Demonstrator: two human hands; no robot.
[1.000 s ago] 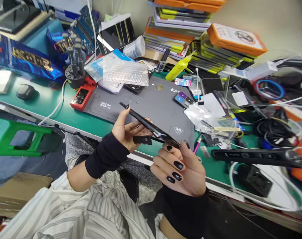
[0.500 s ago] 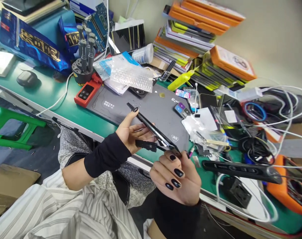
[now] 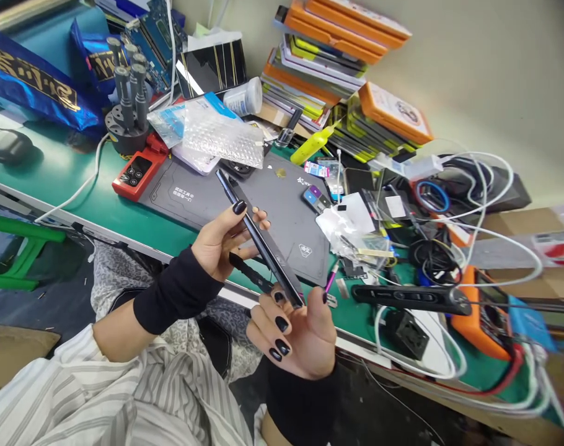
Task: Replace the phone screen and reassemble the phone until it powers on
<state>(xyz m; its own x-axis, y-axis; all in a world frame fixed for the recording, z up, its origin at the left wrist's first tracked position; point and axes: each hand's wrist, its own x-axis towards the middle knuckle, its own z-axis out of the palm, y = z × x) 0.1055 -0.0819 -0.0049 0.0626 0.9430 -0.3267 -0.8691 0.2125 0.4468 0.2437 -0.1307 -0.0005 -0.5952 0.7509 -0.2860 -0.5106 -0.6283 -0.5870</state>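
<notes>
A slim dark phone [image 3: 270, 254] is held edge-on and slanted above the grey work mat [image 3: 291, 214]. My left hand [image 3: 221, 241] grips its left side, thumb on the near edge and fingers behind. At the phone's lower end is my right hand [image 3: 294, 331], its fingers curled against it and its thumb raised off to the right. Below the phone hangs a narrow black part [image 3: 250, 272], between my left palm and my right fingertips. Whether it is joined to the phone is hidden.
A red device [image 3: 140, 170] and a screwdriver stand [image 3: 126, 127] are at the left. Bubble wrap [image 3: 224, 142] lies behind the mat. Stacked orange boxes [image 3: 396, 114] line the wall. Loose white cables [image 3: 496, 232], a black pen-like tool [image 3: 407, 298] and an orange meter [image 3: 481, 316] crowd the right.
The phone has turned, showing more of its long edge. My right thumb has come away from its lower end. The whole view has shifted, so the bench sits further left.
</notes>
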